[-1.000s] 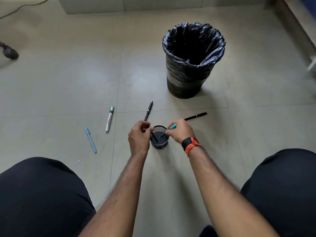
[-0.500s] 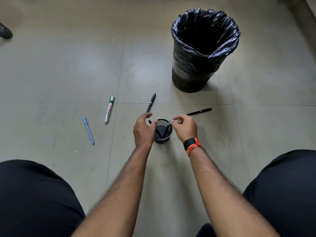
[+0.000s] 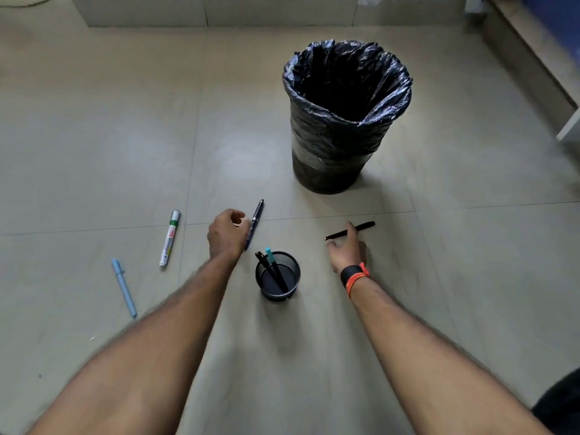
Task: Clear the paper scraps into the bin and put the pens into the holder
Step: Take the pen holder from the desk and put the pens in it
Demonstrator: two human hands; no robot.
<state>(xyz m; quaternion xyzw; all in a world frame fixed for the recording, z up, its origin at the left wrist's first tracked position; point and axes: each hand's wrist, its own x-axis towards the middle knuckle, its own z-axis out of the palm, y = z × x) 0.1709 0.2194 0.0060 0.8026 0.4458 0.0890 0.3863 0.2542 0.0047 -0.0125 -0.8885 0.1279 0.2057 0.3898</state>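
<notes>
A black mesh pen holder stands on the tiled floor between my arms, with a black pen and a teal-capped pen leaning in it. My left hand hovers beside a dark blue pen on the floor, fingers curled and holding nothing. My right hand is spread open, one finger lying over a black pen. A green-and-white marker and a light blue pen lie to the left. A bin lined with a black bag stands behind. No paper scraps show.
A pale step or plinth runs along the back. A ledge and a white edge sit at the right. Part of my dark trouser leg shows at the bottom right.
Both hands have left the holder: the two pens now stand in it, the left hand moved up-left toward the blue pen, the right hand moved right onto the black pen.
</notes>
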